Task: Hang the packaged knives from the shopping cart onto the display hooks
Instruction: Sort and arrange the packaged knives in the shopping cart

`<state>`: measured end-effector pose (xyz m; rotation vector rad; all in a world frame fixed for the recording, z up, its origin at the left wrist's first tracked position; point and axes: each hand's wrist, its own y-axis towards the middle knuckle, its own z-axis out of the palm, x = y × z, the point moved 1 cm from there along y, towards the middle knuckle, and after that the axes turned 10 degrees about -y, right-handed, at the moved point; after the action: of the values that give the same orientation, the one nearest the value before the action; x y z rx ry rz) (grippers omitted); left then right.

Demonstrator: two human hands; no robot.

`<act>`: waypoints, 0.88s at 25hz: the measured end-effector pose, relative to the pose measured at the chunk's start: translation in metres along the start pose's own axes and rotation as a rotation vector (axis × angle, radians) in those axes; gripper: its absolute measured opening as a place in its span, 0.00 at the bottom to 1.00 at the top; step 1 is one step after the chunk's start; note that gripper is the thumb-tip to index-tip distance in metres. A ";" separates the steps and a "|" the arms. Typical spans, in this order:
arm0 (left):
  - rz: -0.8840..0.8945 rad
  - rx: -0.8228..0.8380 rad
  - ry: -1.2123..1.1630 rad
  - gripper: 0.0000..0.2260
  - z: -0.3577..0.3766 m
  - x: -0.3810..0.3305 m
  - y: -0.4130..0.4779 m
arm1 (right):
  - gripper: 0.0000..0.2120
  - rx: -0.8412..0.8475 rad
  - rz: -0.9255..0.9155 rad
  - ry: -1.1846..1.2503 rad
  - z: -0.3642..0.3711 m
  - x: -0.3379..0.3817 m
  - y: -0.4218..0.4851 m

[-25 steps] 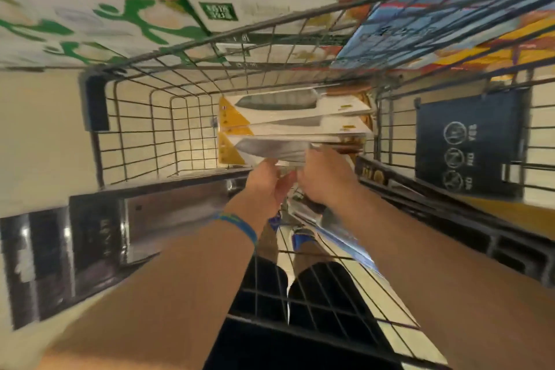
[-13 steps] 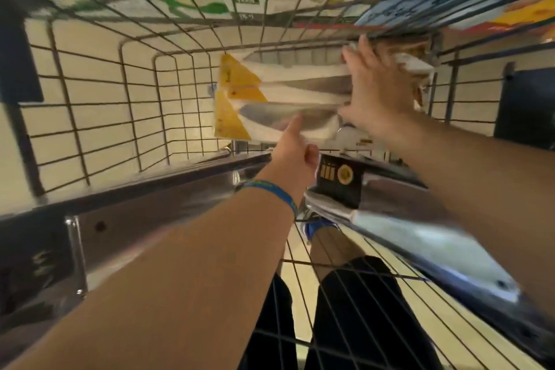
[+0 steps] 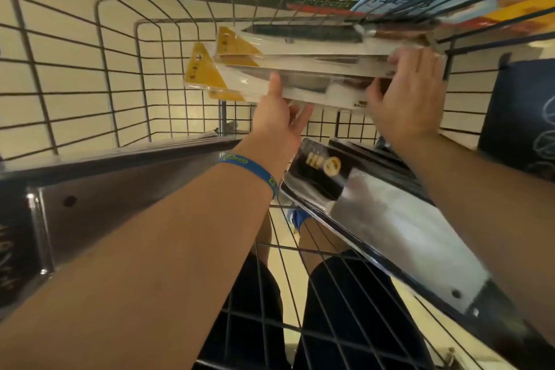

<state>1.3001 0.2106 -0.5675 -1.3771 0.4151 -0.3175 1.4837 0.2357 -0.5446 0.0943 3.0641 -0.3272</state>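
While inside cart [image 3: 180,21], knives [image 3: 315,69] in stack

I've only one view — the wide-angle head camera, facing forward and steeply down into the shopping cart [image 3: 105,81] from close over its near end. The left hand [image 3: 277,123] and right hand [image 3: 405,105], gripping the packaged knives [image 3: 315,69], sit mid-frame — near the lens.

Warm, dim indoor light. Glare streaks the cleaver package [image 3: 387,219]. Edges bow from the wide lens; the lower corners are blurred.
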 end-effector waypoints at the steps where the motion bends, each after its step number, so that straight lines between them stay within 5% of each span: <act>1: -0.001 -0.003 -0.018 0.20 0.000 0.000 0.001 | 0.15 0.066 0.009 -0.022 0.000 0.000 -0.008; 5: -0.036 -0.020 0.040 0.14 0.009 0.000 0.004 | 0.24 0.768 -0.113 -0.228 0.004 0.002 -0.031; 6: -0.041 -0.040 0.091 0.13 0.010 0.001 0.004 | 0.24 0.825 -0.059 -0.214 0.004 0.002 -0.031; 8: -0.029 -0.091 0.160 0.15 0.010 0.002 0.004 | 0.19 0.679 -0.012 -0.206 -0.001 0.006 -0.028; 10: -0.010 -0.104 0.157 0.16 0.006 0.006 0.002 | 0.14 0.343 -0.062 -0.160 -0.010 0.012 -0.020; 12: -0.014 -0.087 0.117 0.16 0.001 0.011 -0.002 | 0.18 0.128 -0.167 -0.043 -0.018 0.018 -0.006; 17: -0.005 -0.064 0.059 0.12 -0.011 0.015 -0.013 | 0.38 0.295 -0.241 -0.158 -0.003 0.044 0.047; 22: 0.012 -0.056 0.027 0.13 -0.034 0.016 -0.037 | 0.22 0.200 -0.325 -0.293 -0.001 0.052 0.066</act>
<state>1.2998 0.1673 -0.5377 -1.4256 0.4576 -0.3165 1.4360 0.3033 -0.5611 -0.4099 2.7394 -0.6041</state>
